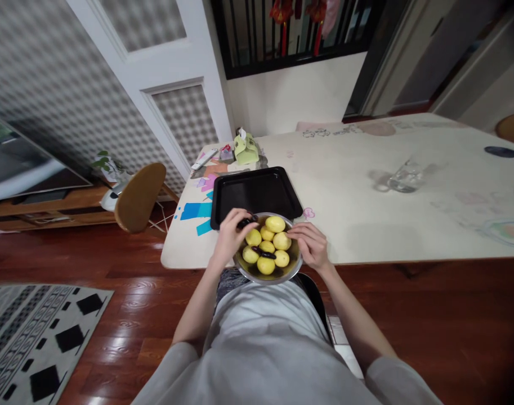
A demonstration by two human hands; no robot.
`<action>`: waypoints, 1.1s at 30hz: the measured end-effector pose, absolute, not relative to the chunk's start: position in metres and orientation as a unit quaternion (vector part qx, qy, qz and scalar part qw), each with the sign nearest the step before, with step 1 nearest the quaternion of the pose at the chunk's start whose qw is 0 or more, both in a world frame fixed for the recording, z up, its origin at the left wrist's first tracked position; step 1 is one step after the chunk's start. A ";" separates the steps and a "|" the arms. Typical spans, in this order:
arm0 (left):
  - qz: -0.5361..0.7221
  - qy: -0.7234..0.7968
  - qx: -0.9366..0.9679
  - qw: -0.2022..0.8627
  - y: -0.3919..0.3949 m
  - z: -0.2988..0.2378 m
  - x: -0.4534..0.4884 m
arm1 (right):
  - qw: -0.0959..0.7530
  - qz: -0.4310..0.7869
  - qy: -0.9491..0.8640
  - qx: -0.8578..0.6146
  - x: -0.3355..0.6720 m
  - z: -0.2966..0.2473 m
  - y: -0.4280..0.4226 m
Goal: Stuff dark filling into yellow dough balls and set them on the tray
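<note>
Bowl between left hand, right hand

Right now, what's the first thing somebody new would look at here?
Most likely the metal bowl of yellow potatoes at the near edge of the white table, with both hands on its rim. The left hand grips a small dark tool, and the right hand rests on the other side. Just behind the bowl lies a black baking tray.

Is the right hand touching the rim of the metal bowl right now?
Touching. The head view shows the right hand with its fingers lying on the right rim of the metal bowl that holds the yellow potatoes, no gap visible.
</note>
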State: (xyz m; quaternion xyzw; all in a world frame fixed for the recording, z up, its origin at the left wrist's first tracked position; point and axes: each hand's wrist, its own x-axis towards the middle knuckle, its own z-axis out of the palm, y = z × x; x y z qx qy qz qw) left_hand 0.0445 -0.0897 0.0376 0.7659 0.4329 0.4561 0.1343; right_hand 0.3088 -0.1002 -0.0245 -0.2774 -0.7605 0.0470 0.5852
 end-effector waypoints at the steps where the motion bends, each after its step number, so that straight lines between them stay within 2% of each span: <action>1: 0.466 0.455 0.750 0.111 -0.082 0.038 0.035 | 0.585 0.047 -0.759 -0.280 0.309 -0.025 -0.100; 4: 0.451 0.519 0.724 0.060 -0.057 0.031 0.009 | 0.584 0.045 -0.758 -0.287 0.309 -0.026 -0.100; 8: 0.355 0.586 0.727 0.050 -0.034 0.011 -0.009 | 0.589 0.044 -0.756 -0.281 0.309 -0.027 -0.099; 14: 0.252 0.586 0.769 0.034 -0.029 0.003 -0.006 | 0.584 0.050 -0.757 -0.288 0.310 -0.027 -0.099; 20: 0.203 0.614 0.763 -0.011 -0.034 0.013 -0.003 | 0.584 0.052 -0.761 -0.279 0.310 -0.026 -0.100; 25: 0.209 0.654 0.726 -0.039 -0.040 0.014 -0.007 | 0.584 0.046 -0.762 -0.276 0.310 -0.027 -0.100; 33: 0.325 0.600 0.731 0.026 -0.064 0.025 -0.008 | 0.581 0.055 -0.760 -0.287 0.311 -0.027 -0.099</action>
